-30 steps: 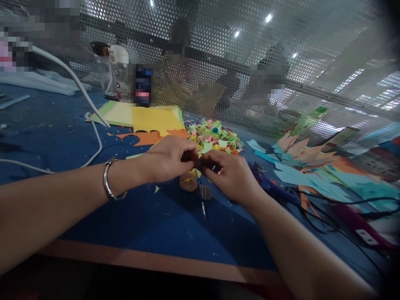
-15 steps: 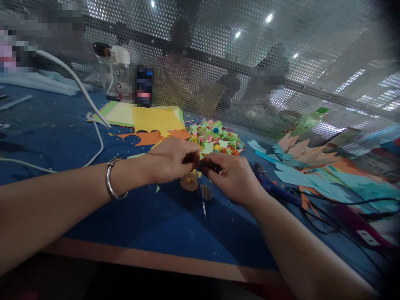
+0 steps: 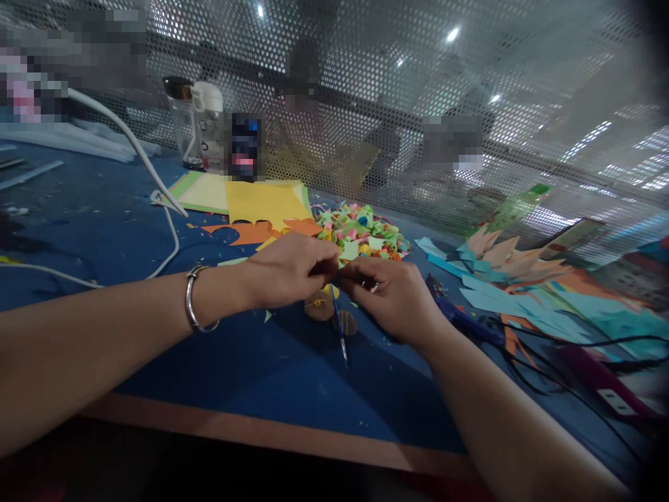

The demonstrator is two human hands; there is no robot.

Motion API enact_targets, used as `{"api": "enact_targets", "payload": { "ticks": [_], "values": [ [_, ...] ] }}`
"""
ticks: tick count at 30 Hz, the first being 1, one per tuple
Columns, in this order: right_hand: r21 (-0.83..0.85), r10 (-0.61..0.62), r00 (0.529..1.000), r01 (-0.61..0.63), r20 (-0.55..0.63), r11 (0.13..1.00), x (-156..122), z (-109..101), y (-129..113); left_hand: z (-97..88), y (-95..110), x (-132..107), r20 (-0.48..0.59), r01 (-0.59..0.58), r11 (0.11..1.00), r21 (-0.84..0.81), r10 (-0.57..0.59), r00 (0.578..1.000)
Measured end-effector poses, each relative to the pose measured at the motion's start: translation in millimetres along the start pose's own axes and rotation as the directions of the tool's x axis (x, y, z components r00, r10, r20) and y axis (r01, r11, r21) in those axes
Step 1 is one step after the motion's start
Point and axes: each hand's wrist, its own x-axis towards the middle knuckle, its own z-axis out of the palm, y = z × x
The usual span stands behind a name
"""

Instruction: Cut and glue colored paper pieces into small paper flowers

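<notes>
Fingertips of my left hand (image 3: 293, 270) and my right hand (image 3: 391, 293) meet at the middle, both pinched closed. What lies between them is hidden or too small to make out. Just below the fingertips are a brown round piece (image 3: 316, 308) with a bit of yellow on it and a smaller brown striped round piece (image 3: 349, 323). A slim blue stick with a pale tip (image 3: 341, 326), like a fine brush, slants down between these pieces; I cannot tell whether its upper end touches my fingers. Behind my hands lies a heap of small coloured paper pieces (image 3: 366, 226).
Yellow paper (image 3: 266, 201) and orange cut paper (image 3: 245, 232) lie behind my left hand. Two bottles (image 3: 209, 132) and a phone (image 3: 244, 146) stand near the perforated screen. Right of me are a blue-handled tool (image 3: 465, 321), blue paper strips (image 3: 512, 301) and a purple power strip (image 3: 601, 383). A white cable (image 3: 170, 244) curves at left.
The whole view has shifted slightly, moving the scene a little to the right. My hands stay pinched together in nearly the same pose; nothing visibly taken up or let go.
</notes>
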Motion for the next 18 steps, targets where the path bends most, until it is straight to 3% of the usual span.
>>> {"api": "enact_targets", "payload": {
  "ticks": [4, 8, 11, 18],
  "values": [
    [-0.002, 0.006, 1.0, -0.006, 0.002, 1.0, 1, 0, 2, 2.0, -3, 1, -0.037, -0.007, 1.0, -0.029, 0.006, 0.999],
    [-0.036, 0.023, 1.0, -0.023, 0.002, 0.999, 1, -8, 9, 2.8, -12, 4, -0.106, 0.062, 0.991, -0.118, -0.075, 0.992],
    [-0.153, 0.057, 0.998, -0.058, -0.01, 0.986, -5, -21, 21, 1.0, -18, 6, -0.114, 0.112, 0.97, -0.218, -0.139, 0.984],
    [-0.337, 0.22, 0.974, -0.227, -0.059, 0.914, -70, -70, 71, -0.2, -28, 10, -0.159, 0.111, 0.94, -0.322, -0.17, 0.973]
  ]
}}
